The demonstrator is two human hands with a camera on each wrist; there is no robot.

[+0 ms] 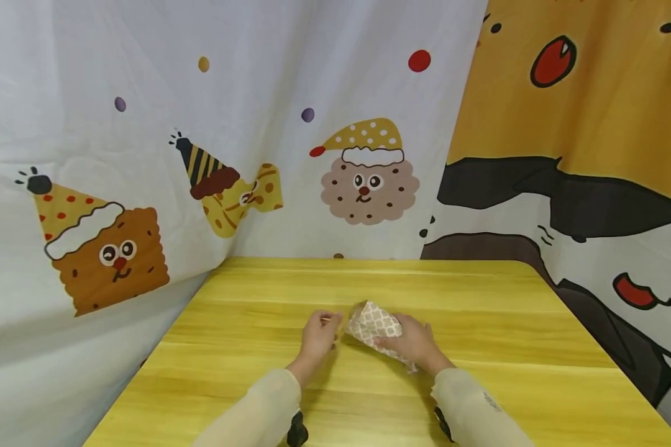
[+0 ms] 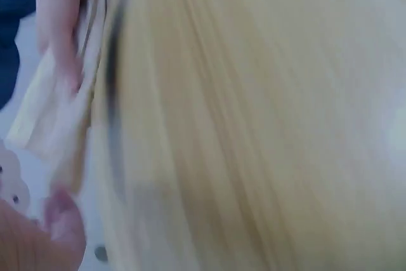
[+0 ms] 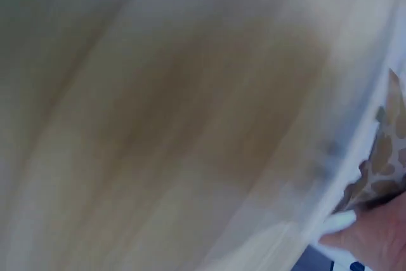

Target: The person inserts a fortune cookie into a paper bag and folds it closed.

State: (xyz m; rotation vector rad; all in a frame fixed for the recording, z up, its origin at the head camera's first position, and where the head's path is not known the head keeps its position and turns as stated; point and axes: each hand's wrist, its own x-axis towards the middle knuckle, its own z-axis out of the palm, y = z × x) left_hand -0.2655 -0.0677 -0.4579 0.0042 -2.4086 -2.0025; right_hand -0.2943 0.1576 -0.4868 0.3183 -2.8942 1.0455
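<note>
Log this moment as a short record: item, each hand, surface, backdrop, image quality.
item: beige-and-white patterned packet
right hand: grips the packet
left hand: fingers curled, near the packet's far end; whether it pinches anything is unclear
surface: yellow wood-grain table
backdrop: cartoon-print cloth
image quality: wrist views blurred

The left forearm (image 1: pixel 257 410) and right forearm (image 1: pixel 478 403), in pale sleeves, reached forward and converged. The left hand (image 1: pixel 317 335) bent its fingers in toward the thumb; the right hand (image 1: pixel 415 339) gripped, thumb on the near side, pointing leftward.
</note>
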